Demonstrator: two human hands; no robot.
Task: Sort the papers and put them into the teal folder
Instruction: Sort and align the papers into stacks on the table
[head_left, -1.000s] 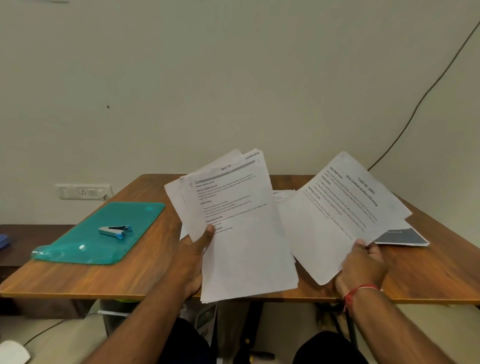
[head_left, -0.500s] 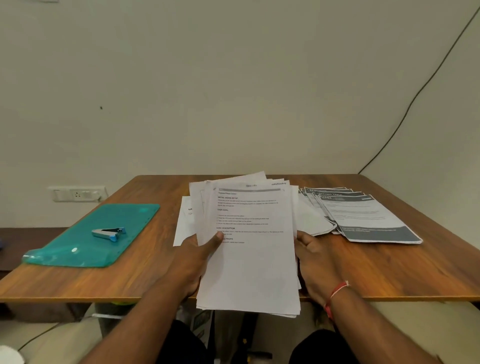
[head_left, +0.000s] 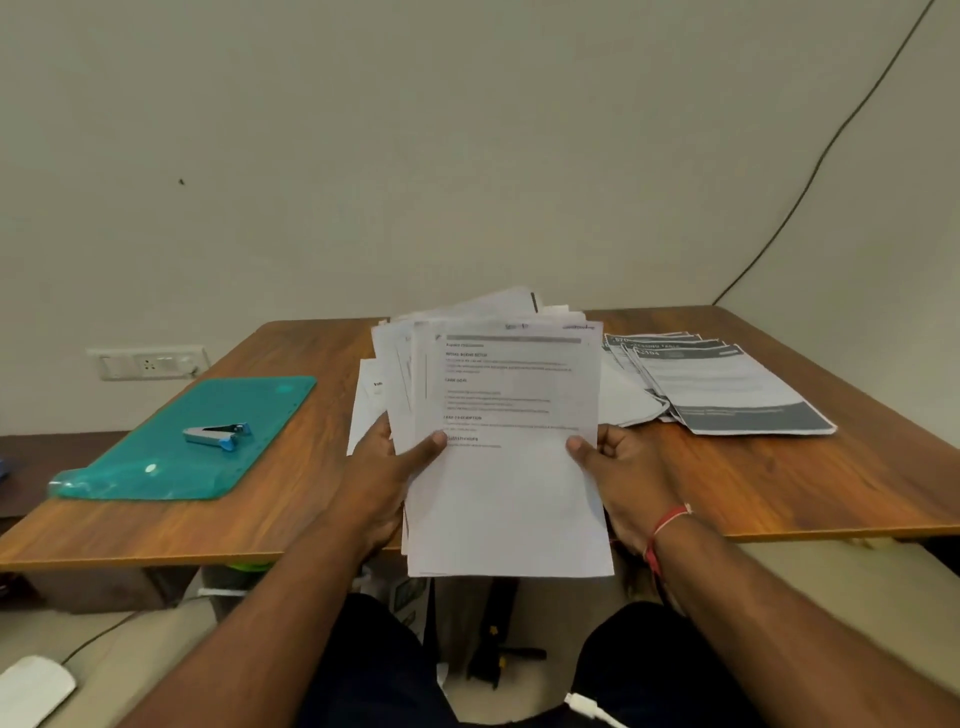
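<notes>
Nearest, the left hand (head_left: 384, 467) and the right hand (head_left: 623, 478), a red thread band (head_left: 670, 522) on its wrist, each grip a side edge of a thick stack of white printed paper sheets (head_left: 509, 493). Both thumbs press on the top page; the other fingers are hidden behind the stack. The sheets are thin and matte. Their far edges fan out unevenly toward the left. The stack's long axis runs from the person toward the wall, heading at the far end, and its near edge hangs past the front edge of the brown wood-grain table (head_left: 779, 493).

On the left of the table lies a flat teal translucent plastic folder with rounded corners (head_left: 156, 467), its long axis running diagonally from near left to far right. A small silver and blue metal staple remover (head_left: 217, 435) rests on it. To the right lies a fanned pile of glossy sheets with dark grey bands (head_left: 737, 400).

Beyond, a white wall socket (head_left: 148, 362) and a thin black cable (head_left: 831, 145) sit on the plain wall.
</notes>
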